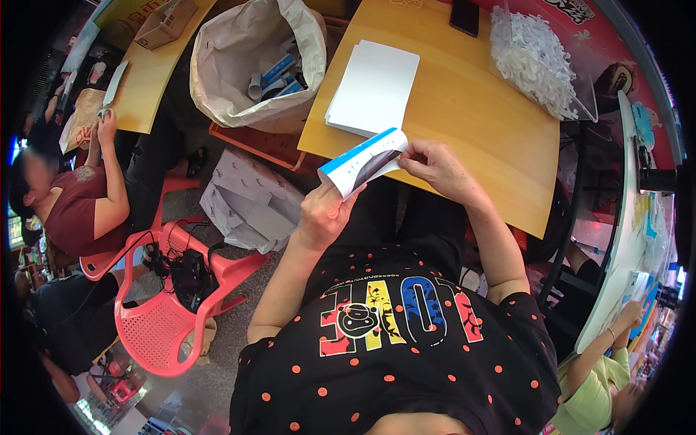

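Observation:
A glossy printed sheet (362, 161), white with a blue band, is curled into a loose roll in front of me, over the table's near edge. My left hand (324, 216) grips its lower left end, fingers wrapped round it. At the sheet's right edge, my right hand (437, 168) pinches a corner between thumb and fingers. Just beyond the roll lies a stack of white sheets (378, 80) on the wooden table (478, 138). Left of the table, a large white sack (210, 76) stands open with several rolled blue-and-white sheets (279, 69) inside.
A clear bin (580, 94) of small white plastic pieces (533, 61) sits at the table's far right, near a dark phone (465, 17). A red plastic chair (156, 326) holds black cables. Other people work at the left and lower right. A white bag (250, 196) lies on the floor.

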Demonstrator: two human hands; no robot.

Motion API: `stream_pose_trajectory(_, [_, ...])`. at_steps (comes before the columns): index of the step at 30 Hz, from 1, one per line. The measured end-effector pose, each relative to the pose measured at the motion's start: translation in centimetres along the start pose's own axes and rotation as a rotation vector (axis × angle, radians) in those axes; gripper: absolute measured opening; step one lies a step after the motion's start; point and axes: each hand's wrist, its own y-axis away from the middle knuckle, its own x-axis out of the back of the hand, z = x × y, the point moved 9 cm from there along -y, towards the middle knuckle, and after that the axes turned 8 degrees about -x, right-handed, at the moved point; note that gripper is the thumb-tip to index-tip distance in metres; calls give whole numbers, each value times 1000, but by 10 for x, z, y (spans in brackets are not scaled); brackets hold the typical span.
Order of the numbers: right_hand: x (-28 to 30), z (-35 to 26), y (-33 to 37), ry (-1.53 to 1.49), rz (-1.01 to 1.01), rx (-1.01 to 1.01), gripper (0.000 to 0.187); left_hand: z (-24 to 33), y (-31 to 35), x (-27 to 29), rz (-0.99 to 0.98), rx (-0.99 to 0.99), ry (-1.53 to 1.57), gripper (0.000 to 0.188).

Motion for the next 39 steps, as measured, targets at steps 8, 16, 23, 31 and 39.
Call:
stream_pose_trajectory(8, [-33, -53, 56, -165, -142, 53, 9, 1, 3, -6, -60, -188, -74, 29])
stream_pose_trajectory(16, [-43, -124, 116, -322, -671, 381, 9, 5, -10, -11, 50, -140, -48, 18])
stream_pose_trajectory(23, [218, -109, 68, -259, 425, 419, 15, -34, 15, -14, 331, 672, 948, 20])
stream_pose_trajectory(31, [321, -22, 38, 450, 1317, 271, 16, -52, 24, -23, 468, 893, 1222, 22])
stream_pose_trajectory(39, [40, -42, 35, -363, 485, 369, 8, -58, 17, -38, 475, 936, 1236, 23])
